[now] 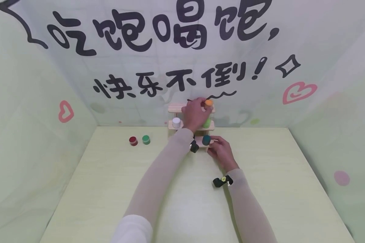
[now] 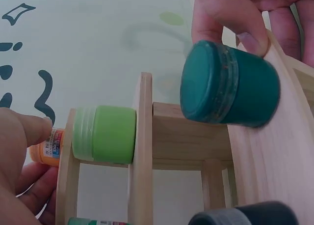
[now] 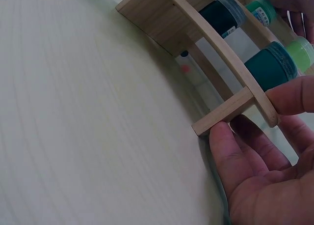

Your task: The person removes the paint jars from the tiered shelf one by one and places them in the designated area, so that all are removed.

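Note:
A small three-tier wooden shelf rack [image 1: 177, 108] stands at the back of the table. My left hand [image 1: 196, 114] is at its top tier, thumb and fingers around an orange paint jar [image 2: 48, 147] at the right end. With my right hand [image 3: 274, 171] I grip the right end of the bottom tier, thumb above and fingers by the leg. Beside that thumb sits a teal paint jar [image 3: 272, 67]. On the middle tier are a light green paint jar [image 2: 104, 135] and, farther left, a white jar [image 1: 176, 122]. My left hand and forearm cover part of the rack in the head view.
On the table left of the rack stand a dark red jar [image 1: 133, 141] and a green jar [image 1: 146, 139]. A dark jar [image 3: 221, 16] is also on the bottom tier. A printed cloth backdrop [image 1: 170, 67] hangs right behind the rack, with cloth walls at both sides.

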A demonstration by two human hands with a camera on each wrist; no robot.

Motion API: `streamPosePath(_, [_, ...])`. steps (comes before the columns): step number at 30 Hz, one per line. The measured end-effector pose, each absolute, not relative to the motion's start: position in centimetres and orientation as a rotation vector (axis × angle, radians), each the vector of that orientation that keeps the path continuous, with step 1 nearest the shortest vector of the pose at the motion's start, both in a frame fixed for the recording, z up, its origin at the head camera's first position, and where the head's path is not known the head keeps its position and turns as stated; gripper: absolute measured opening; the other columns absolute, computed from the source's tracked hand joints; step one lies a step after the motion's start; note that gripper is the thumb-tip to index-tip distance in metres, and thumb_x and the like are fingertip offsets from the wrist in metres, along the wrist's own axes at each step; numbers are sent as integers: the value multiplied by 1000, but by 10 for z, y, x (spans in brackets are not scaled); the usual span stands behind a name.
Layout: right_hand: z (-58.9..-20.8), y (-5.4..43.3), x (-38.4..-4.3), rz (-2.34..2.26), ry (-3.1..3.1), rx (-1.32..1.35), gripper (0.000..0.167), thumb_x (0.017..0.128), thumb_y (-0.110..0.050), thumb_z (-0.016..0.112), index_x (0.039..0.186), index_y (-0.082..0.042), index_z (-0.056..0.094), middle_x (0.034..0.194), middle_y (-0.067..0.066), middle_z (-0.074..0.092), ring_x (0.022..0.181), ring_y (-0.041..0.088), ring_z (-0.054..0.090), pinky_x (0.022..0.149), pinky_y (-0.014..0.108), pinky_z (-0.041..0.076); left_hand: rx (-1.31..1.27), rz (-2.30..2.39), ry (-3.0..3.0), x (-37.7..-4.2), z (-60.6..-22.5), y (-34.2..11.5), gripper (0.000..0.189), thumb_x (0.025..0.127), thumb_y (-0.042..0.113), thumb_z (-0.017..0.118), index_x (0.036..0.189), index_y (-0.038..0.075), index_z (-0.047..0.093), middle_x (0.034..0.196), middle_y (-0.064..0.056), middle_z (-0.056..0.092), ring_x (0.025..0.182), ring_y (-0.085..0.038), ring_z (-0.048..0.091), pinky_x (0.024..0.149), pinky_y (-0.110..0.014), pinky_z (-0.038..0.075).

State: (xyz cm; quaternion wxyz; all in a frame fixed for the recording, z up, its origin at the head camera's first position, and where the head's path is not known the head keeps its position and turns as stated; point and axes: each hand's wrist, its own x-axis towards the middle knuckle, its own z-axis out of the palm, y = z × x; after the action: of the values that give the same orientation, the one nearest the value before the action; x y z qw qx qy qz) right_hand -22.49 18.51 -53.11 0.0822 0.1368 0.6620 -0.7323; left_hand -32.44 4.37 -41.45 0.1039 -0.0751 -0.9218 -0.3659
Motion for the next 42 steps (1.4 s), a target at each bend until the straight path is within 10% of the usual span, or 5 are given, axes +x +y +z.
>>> streamPosePath(42, [-529, 186, -228, -2170, 1975, 424, 46, 96, -1, 59, 141, -8, 61, 96, 0, 71, 94, 17, 70, 78, 22, 63, -374, -1756, -2477, -294, -415, -43, 44, 92, 36, 83, 131, 20, 68, 122, 4, 71, 112, -11, 67, 100, -25, 59])
